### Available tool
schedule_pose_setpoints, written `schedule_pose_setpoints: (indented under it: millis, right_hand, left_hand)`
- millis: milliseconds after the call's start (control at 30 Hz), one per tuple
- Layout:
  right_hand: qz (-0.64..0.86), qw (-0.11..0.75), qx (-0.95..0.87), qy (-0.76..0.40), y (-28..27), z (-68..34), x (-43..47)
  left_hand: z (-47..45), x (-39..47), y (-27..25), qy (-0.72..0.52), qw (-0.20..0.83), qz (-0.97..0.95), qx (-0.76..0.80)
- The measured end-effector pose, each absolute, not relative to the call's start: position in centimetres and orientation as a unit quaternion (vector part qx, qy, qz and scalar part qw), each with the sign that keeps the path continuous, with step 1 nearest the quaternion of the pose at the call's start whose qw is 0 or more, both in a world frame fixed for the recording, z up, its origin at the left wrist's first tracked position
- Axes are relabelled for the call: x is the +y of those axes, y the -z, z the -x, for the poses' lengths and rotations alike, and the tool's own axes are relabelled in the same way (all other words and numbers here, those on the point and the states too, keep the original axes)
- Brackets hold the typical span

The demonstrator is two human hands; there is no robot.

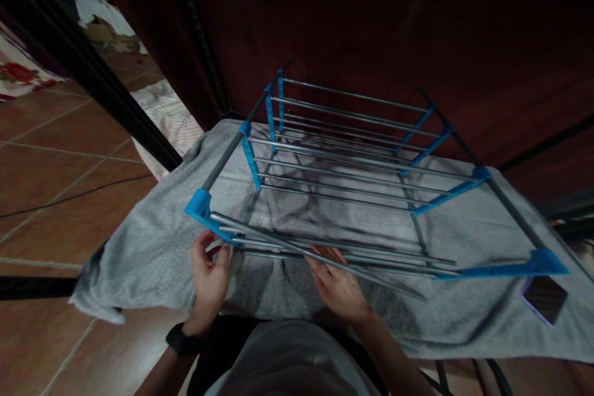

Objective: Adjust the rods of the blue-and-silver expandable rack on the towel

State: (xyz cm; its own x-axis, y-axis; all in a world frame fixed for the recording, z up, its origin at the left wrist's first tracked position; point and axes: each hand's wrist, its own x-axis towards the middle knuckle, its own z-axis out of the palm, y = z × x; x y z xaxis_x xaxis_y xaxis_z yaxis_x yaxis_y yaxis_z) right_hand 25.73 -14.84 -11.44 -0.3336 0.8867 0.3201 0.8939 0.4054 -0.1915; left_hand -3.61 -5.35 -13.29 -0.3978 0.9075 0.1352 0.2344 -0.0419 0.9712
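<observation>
A rack of thin metal rods (343, 163) and blue plastic brackets stands on a grey towel-like cloth (153, 247). My left hand (211, 269) is at the front left blue bracket (200, 205), its fingers and thumb curled against the lower end. One loose metal rod (371, 278) lies slantwise across the front, its left end near that bracket. My right hand (336, 284) is closed around the rods near their middle, fingers partly hidden behind them. Several front rods reach toward the front right blue bracket (501, 269), where some right ends look loose.
A phone (545, 299) lies on the cloth at the right. Dark red fabric (371, 25) hangs behind the rack. A black metal post (102, 80) slants down on the left, over a tiled floor (51, 179) with a cable (78, 197).
</observation>
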Motion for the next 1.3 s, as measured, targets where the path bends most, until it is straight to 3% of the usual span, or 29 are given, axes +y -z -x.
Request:
schedule_pose_setpoints:
  millis: [133,200,267,533,767,1033,1133,1300]
  right_hand:
    - [0.541,0.224,-0.811,-0.014,13.2,-26.4,-15.8]
    - [0.538,0.238,-0.808,-0.019,14.1,-26.7,-16.0]
    - [0.531,0.244,-0.811,-0.022,14.9,-26.9,-16.0]
    - [0.538,0.25,-0.804,-0.023,16.3,-26.8,-15.5]
    - [0.537,0.31,-0.783,-0.037,15.4,-27.0,-15.6]
    - [0.551,0.408,-0.724,-0.079,14.8,-27.6,-18.0]
    - [0.573,0.496,-0.63,-0.168,14.7,-27.4,-19.3]
    - [0.53,0.661,-0.298,-0.439,13.0,-26.4,-19.3]
  left_hand:
    - [4.4,-6.9,11.1,-0.586,0.096,-0.576,0.561]
    - [4.1,-7.7,9.7,-0.554,-0.029,-0.682,0.477]
    - [3.0,-8.3,8.2,-0.501,-0.084,-0.772,0.382]
    - [-7.2,-6.3,6.2,-0.221,-0.079,-0.955,0.184]
    - [-8.2,-4.7,9.7,-0.202,-0.134,-0.955,0.174]
    - [-6.6,-3.5,7.4,-0.19,-0.147,-0.961,0.135]
    - [-6.2,-3.4,6.6,-0.189,-0.138,-0.963,0.135]
    - [-5.4,-3.1,6.4,-0.212,-0.124,-0.959,0.144]
